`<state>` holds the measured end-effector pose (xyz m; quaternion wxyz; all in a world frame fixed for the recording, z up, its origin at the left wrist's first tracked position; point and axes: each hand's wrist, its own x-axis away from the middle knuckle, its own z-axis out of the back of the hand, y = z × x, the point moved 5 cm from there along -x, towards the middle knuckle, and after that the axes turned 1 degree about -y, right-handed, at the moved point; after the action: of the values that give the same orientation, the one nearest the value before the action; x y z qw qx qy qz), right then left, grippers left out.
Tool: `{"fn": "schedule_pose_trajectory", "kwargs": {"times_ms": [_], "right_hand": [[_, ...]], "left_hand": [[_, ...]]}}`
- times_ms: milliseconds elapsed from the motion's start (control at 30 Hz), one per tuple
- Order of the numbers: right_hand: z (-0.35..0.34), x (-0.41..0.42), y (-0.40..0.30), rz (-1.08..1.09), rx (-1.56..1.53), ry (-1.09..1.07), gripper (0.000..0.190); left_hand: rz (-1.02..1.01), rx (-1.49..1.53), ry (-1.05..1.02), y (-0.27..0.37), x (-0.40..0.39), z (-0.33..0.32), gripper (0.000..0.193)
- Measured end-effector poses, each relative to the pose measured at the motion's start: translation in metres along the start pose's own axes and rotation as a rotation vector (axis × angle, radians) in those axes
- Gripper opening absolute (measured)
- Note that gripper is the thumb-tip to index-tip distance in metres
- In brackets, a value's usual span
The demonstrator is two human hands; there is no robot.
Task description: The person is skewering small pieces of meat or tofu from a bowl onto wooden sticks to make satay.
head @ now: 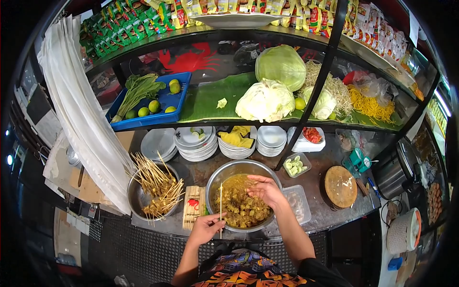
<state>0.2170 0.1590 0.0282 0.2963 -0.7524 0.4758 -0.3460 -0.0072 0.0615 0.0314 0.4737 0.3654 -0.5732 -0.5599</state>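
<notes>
My left hand (208, 227) pinches a bare bamboo skewer (221, 201) at the near left rim of a steel bowl (258, 165). In that bowl lie marinated meat pieces (247, 211) in yellowish sauce. Over the bowl's right side is my right hand (267, 190), its fingers apart and no piece visible between them. To the left stands a second steel bowl (134, 197) with several loaded meat skewers (161, 195), their sticks pointing up and sideways. A bundle of bare bamboo skewers (193, 211) lies between the two bowls.
A lidded plastic container (297, 204) sits close by the bowl's right side. Farther right are a round wooden chopping board (340, 186) and a steel pot (396, 172). Stacked plates (197, 149) line the back. A black frame post (308, 107) slants down behind the bowl.
</notes>
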Motion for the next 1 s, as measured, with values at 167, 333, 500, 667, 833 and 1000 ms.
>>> {"fn": "schedule_pose_trajectory", "kwargs": {"times_ms": [167,333,500,667,833,1000], "right_hand": [[-0.008,0.002,0.002,-0.021,-0.096,0.062,0.026],[0.001,-0.002,0.013,0.027,-0.083,0.062,0.027],[0.000,0.000,0.012,0.031,-0.061,0.092,0.024],[0.006,-0.001,0.017,-0.033,-0.028,0.121,0.026],[0.008,0.000,0.020,-0.034,-0.077,0.153,0.028],[0.008,0.005,0.016,-0.048,-0.268,0.150,0.026]], "left_hand": [[0.025,-0.004,-0.012,-0.005,0.000,-0.001,0.030],[0.028,0.014,-0.033,-0.002,0.000,-0.006,0.029],[0.048,-0.002,-0.046,-0.002,-0.001,-0.007,0.029],[0.051,-0.014,-0.056,-0.005,-0.001,-0.009,0.030],[0.067,0.005,-0.058,-0.004,0.000,-0.012,0.030],[0.054,0.005,-0.052,-0.006,0.002,-0.010,0.029]]}}
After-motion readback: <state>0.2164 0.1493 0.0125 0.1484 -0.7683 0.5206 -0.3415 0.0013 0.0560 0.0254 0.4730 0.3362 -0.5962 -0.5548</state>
